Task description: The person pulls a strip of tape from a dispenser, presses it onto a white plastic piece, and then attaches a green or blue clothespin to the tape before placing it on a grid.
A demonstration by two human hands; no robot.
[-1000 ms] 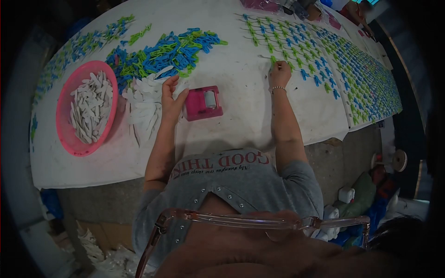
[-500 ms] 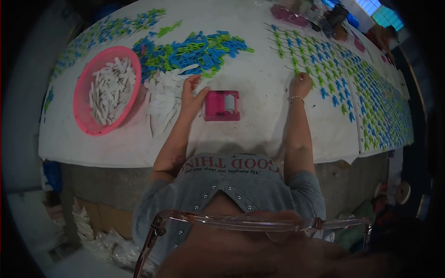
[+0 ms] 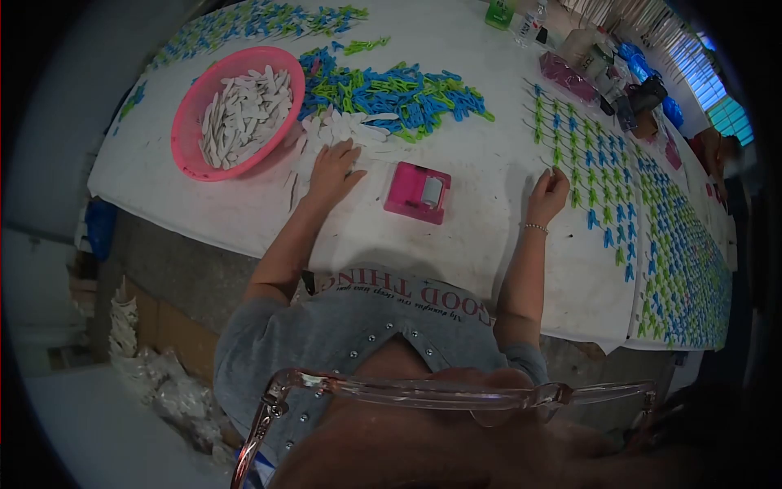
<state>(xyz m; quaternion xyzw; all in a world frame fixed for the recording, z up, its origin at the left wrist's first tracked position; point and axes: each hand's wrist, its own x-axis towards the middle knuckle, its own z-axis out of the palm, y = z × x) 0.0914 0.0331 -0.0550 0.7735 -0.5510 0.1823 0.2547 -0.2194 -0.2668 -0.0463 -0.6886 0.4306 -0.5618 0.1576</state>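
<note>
My left hand (image 3: 332, 174) lies with fingers spread at the near edge of a pile of white strips (image 3: 346, 126). Beside it stands a small pink box with a pale roller (image 3: 413, 192), apart from both hands. My right hand (image 3: 550, 194), a beaded bracelet at its wrist, has its fingers pinched together at the left edge of rows of green and blue clothespins (image 3: 577, 155). Whatever is between those fingertips is too small to make out. Thin dark stems stick out from the row ends near it.
A pink basin (image 3: 181, 134) full of white strips stands at left. Behind the strips lies a heap of blue and green clothespins (image 3: 391, 94). Denser clothespin rows (image 3: 684, 244) cover the right side. Bottles (image 3: 531, 22) and bags stand at the back; another person (image 3: 717, 159) is at far right.
The head view has shifted and tilted. My left hand has moved from beside the pink box onto the strips' edge, fingers flatter. My right hand stays pinched by the clothespin rows.
</note>
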